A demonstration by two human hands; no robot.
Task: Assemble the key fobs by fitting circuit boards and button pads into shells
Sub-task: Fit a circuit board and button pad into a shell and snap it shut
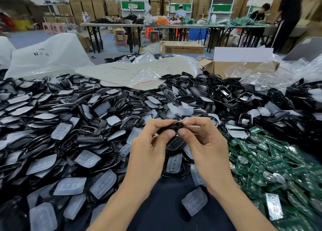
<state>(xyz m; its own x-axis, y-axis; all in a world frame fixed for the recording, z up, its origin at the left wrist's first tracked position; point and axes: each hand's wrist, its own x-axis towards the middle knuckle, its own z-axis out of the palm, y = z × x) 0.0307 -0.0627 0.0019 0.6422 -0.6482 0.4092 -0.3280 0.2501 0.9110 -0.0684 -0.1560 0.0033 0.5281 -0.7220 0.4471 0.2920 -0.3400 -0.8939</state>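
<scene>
Both hands meet over a crowded workbench, the left hand (pixel 149 143) and the right hand (pixel 207 143) each pinching one end of a black key fob shell (pixel 174 126) between thumb and curled fingers, with the thumbs nearly touching on its near edge. The shell is held above the heap, directly in front of the person, and what sits inside it cannot be made out. Below the hands another black fob (pixel 176 144) lies with its buttons facing up. Loose black shells (pixel 97 109) and translucent button pads (pixel 102 183) cover the bench at left and centre. Green circuit boards (pixel 271 164) are piled at the right, some bearing round silver discs. Farther back lie a pale sheet with red marks (pixel 122 72), clear plastic bags (pixel 48 56) and an open cardboard box (pixel 217 67). In the background, people (pixel 257 13) work at long folding tables (pixel 174 26) in front of stacked cartons (pixel 87 1).
</scene>
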